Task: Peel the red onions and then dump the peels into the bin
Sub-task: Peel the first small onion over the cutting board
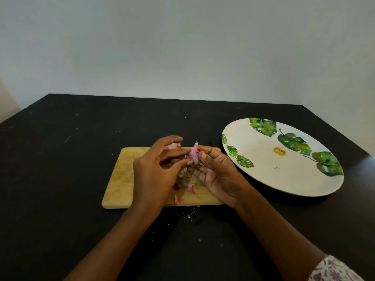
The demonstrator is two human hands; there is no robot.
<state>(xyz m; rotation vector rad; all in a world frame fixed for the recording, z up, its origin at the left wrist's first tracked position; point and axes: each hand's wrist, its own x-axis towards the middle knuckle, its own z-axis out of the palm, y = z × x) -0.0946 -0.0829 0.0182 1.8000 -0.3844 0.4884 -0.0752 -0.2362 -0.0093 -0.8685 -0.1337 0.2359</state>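
A small red onion [193, 154] with pink-purple skin is held above the wooden cutting board [121, 179]. My right hand [217, 175] grips it from the right, thumb and fingers curled round it. My left hand [156, 171] pinches the onion's left side with thumb and forefinger. Loose peels [187, 187] lie on the board under my hands, one pink scrap [178, 199] near the front edge. Another pale onion piece [172, 146] shows behind my left fingers, mostly hidden. No bin is in view.
A large white plate [284, 171] with green leaf prints and a yellow spot sits to the right of the board on the black table [60, 169]. Small peel crumbs [188, 214] lie on the table just in front of the board. A pale wall stands behind.
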